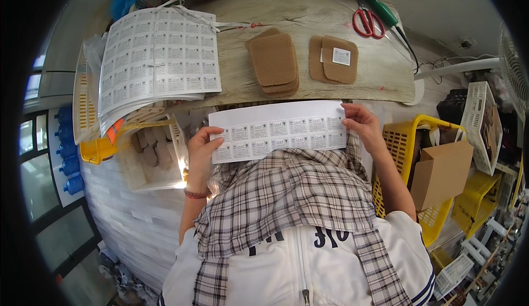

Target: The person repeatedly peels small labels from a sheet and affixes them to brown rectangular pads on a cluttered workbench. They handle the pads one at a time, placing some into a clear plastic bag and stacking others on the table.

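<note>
Overhead, both hands' grips (201,149) (361,123) clasp a label sheet (278,131) before the worn wooden bench (308,8).

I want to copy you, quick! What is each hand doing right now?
Left hand: closed on the left end of the sticker sheet.
Right hand: closed on the right end of the same sheet.

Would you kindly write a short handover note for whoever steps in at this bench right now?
Left hand and right hand hold a label sheet by its two ends, above the lap.
On the table: stack of plain brown pads, one labelled pad on another, more label sheets, red scissors.
Done: one pad labelled.
Left: the plain stack.
</note>
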`<state>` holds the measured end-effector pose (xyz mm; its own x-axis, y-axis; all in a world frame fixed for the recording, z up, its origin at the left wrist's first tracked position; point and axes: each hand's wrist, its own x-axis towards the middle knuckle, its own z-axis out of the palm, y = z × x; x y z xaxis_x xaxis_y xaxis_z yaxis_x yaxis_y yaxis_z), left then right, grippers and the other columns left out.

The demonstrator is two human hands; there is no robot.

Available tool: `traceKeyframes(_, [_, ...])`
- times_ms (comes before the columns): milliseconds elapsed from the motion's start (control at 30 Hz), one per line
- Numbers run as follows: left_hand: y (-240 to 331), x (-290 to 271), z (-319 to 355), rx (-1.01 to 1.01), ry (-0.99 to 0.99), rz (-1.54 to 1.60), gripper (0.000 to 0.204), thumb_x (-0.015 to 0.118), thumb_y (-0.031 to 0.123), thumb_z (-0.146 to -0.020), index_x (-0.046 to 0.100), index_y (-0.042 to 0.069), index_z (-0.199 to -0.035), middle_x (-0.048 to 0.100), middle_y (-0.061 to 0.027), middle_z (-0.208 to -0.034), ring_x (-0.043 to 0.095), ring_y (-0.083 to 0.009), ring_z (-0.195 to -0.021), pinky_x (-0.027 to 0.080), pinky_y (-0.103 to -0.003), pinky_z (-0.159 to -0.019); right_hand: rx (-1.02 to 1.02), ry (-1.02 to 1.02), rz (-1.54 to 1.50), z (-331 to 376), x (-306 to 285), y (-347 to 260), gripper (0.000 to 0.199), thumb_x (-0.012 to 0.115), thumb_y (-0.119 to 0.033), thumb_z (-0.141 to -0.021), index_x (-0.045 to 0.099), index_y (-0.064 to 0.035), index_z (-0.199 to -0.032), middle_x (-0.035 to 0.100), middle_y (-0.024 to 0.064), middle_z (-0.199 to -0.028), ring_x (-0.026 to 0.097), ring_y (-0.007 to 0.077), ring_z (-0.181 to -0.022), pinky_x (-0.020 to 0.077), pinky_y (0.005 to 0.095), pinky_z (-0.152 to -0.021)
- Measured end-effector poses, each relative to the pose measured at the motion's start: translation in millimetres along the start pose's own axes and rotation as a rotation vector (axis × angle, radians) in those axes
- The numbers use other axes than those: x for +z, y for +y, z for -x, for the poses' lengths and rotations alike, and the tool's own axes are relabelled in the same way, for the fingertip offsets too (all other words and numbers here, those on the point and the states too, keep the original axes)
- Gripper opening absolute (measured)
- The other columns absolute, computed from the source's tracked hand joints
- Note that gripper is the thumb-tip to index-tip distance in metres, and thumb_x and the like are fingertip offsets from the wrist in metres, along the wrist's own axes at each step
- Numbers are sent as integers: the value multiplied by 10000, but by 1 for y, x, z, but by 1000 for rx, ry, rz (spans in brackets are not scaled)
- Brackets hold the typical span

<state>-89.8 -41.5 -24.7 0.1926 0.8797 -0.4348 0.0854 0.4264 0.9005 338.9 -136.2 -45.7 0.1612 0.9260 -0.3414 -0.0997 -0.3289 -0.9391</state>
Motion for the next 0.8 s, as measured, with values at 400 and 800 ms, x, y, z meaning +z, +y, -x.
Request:
traceKeyframes(400, [5, 2, -2, -28, 2, 122, 344, 638, -76, -833, 661, -30, -1173, 710, -104, -1037, 669, -124, -886, 541, -240, -797, 22, -17, 32, -14, 26, -7, 380, 768, 11, -806, 692, -20, -1177, 651, 18, -1074, 603, 115, -972, 506, 247, -845])
traceKeyframes(800, [7, -3, 10, 58, 68, 40, 372, 638, -115, -823, 684, -11, -1177, 710, -87, -1042, 658, -111, -896, 534, -227, -803, -245, 28, 552, -9, 22, -22, 254, 829, -98, -751, 749, -70, -990, 567, 22, -833, 548, 131, -772, 467, 271, -691])
